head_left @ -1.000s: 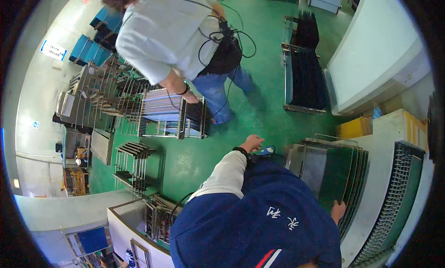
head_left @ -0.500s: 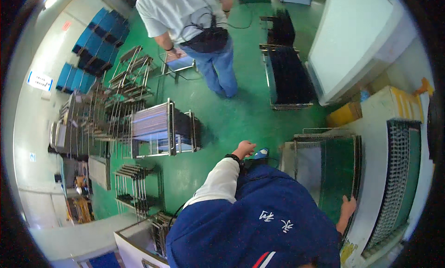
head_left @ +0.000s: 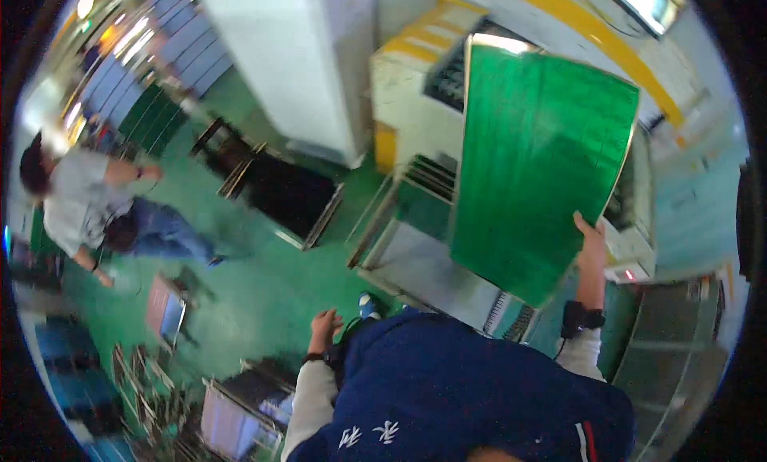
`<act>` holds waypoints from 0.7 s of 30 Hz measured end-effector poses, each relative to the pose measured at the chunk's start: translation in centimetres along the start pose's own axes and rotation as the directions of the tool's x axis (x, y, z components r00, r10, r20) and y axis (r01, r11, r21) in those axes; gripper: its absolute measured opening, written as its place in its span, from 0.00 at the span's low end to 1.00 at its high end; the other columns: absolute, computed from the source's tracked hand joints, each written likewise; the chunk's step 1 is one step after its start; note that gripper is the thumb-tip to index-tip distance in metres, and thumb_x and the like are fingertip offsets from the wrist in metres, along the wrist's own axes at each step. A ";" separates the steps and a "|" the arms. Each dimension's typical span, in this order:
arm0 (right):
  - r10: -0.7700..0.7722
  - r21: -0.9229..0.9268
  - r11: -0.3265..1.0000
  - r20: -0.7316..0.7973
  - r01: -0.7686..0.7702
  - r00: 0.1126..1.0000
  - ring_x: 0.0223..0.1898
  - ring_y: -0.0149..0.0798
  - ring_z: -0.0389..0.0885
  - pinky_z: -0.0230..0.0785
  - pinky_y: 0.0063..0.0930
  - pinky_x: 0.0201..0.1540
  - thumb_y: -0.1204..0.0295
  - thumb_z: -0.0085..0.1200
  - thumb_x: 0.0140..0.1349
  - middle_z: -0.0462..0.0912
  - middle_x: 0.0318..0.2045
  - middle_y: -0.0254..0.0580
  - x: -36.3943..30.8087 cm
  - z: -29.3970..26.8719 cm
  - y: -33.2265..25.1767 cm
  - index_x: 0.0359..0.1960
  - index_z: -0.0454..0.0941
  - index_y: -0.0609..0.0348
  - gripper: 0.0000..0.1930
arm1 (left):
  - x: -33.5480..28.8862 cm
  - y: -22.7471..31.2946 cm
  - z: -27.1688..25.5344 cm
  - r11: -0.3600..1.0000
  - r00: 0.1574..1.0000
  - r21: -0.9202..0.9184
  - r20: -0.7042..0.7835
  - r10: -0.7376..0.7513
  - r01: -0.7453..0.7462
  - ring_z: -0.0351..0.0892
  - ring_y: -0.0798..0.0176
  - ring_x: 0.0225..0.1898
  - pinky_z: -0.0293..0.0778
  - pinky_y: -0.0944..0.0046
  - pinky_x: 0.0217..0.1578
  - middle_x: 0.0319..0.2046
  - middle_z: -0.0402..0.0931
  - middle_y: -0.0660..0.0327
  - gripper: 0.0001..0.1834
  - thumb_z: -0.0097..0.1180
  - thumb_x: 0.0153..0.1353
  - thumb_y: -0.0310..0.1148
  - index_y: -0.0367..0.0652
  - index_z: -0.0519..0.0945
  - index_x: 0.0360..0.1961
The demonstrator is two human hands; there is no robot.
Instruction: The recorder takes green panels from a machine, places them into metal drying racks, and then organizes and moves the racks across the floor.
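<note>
A large green panel (head_left: 543,158), thin and rectangular with a pale copper-coloured edge, is raised in front of me on the right. My right hand (head_left: 591,242) grips its right edge near the lower corner, with the thumb on the green face and the other fingers hidden behind. My left hand (head_left: 323,326) hangs beside my body with its fingers curled in; I see nothing in it. Below and behind the panel stands a rack (head_left: 371,242) with upright sheets, partly covered by it.
A white machine with yellow stripes (head_left: 427,38) stands behind the panel. Left of it are a white cabinet (head_left: 280,54) and a rack of dark panels (head_left: 296,198). A co-worker (head_left: 120,198) walks at the far left. More racks (head_left: 236,418) stand at the lower left.
My view has turned to the right. The green panel is now lifted up in my right hand, which was at the rack's edge before. My left hand stays low by my body.
</note>
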State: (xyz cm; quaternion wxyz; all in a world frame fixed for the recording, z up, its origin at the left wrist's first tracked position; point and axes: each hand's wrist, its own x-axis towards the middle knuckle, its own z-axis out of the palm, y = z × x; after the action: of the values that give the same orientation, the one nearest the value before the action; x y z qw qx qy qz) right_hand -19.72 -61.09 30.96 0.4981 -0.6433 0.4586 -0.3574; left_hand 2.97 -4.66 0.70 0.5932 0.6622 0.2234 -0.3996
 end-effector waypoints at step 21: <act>0.316 0.799 0.423 0.314 -0.429 0.896 0.40 0.40 0.72 0.72 0.36 0.46 0.74 0.54 0.60 0.74 0.37 0.44 5.3 7.5 5.1 0.38 0.70 0.63 0.07 | 0.5 -2.9 -4.1 0.775 0.903 0.464 0.185 0.388 -0.429 0.78 0.56 0.23 0.73 0.58 0.22 0.27 0.78 0.55 0.11 0.54 0.58 0.37 0.39 0.76 0.29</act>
State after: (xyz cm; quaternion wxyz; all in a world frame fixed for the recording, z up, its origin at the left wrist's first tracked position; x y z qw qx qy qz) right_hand -12.31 -64.16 24.22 0.8396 -0.2167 0.3243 -0.3780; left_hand 2.16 -0.23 -1.55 0.4849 0.8075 -0.0590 -0.3306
